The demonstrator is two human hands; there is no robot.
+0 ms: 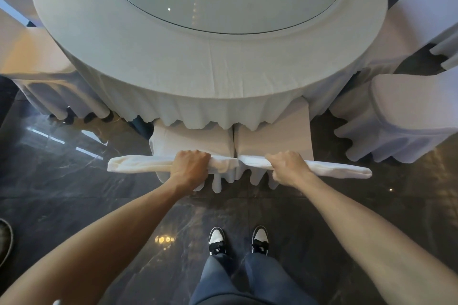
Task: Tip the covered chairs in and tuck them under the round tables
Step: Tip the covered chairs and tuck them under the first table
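Straight ahead, two covered chairs side by side, seats under round table [173, 62] skirt. Left hand [190, 164] clamped on left chair [138, 164] top, right hand [287, 164] on right chair [334, 169] top. Tuck step looks near done; next, final nudge in, release.

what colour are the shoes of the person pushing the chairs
Black and white shoes, seen best in the head view.

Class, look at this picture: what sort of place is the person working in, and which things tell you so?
Probably a banquet hall or restaurant: a round table in a white skirted cloth, a glass turntable, and chairs in white covers.
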